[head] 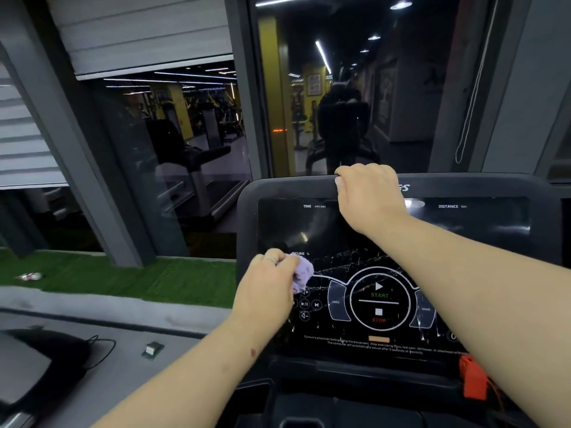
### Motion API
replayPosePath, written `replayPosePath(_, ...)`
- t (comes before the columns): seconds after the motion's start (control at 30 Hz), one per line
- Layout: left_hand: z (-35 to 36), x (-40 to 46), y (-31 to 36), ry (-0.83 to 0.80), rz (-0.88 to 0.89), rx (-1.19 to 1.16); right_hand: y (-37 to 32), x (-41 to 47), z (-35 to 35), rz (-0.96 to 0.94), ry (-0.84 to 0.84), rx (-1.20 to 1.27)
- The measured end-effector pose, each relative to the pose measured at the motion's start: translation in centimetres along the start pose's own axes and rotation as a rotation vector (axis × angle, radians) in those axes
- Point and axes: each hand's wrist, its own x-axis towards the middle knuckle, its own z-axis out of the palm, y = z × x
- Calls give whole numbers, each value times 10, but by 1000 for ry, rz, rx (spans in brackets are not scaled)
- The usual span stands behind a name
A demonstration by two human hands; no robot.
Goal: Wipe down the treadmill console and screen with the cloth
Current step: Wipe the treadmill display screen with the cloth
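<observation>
The right forearm (pixel 457 261) is crossing the right half of the screen (pixel 482 223) and blocking it, while the screen's upper left is lying open, and the red clip (pixel 472 378) at lower right is crowding the console (pixel 364 370) lower edge.

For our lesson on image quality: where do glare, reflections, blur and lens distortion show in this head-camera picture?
Head view: a bright glare spot on the screen beside the right hand; gym lights reflected in the dark window; slight blur on the purple cloth in the left hand; wide-angle bending of the window frames.
</observation>
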Motion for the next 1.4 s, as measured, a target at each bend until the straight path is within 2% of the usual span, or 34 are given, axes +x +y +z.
replayPosePath(0.07,-8,15,-12,28,-29,-33,0,0,0,1,0,3)
replayPosePath(0.17,-6,20,-12,173,-210,-98,1,0,0,3,4,16)
replayPosePath(0.2,-1,14,-4,165,-223,-90,2,1,1,3,8,18)
replayPosePath(0.3,10,-12,23,24,-121,-83,1,0,2,1,19,17)
replayPosePath(0.4,1,2,7,46,-34,-56,1,0,1,0,13,22)
replayPosePath(0.5,-2,15,3,211,-260,-109,3,0,0,2,14,34)
replayPosePath(0.53,2,11,11,214,-298,-103,3,-1,1,0,15,34)
replayPosePath(0.63,16,-8,40,76,-165,-57,1,0,1,-3,18,28)
replayPosePath(0.73,5,6,22,26,-53,-8,1,0,1,-2,17,35)
replayPosePath(0.87,2,16,23,191,-266,-60,3,-1,2,2,13,21)
replayPosePath(0.97,17,-7,53,70,-129,-60,3,-1,1,-4,10,34)
replayPosePath(1.03,14,-2,40,20,-46,-44,2,-1,2,-4,14,39)
replayPosePath(1.1,6,18,19,31,-95,16,3,-1,3,-2,13,40)
replayPosePath(1.2,6,19,26,150,-229,-51,3,-1,3,0,11,16)
replayPosePath(1.33,15,-9,59,-38,-24,-78,2,-2,3,-6,16,13)
replayPosePath(1.4,5,6,47,-24,-8,-86,2,-2,3,-2,10,14)
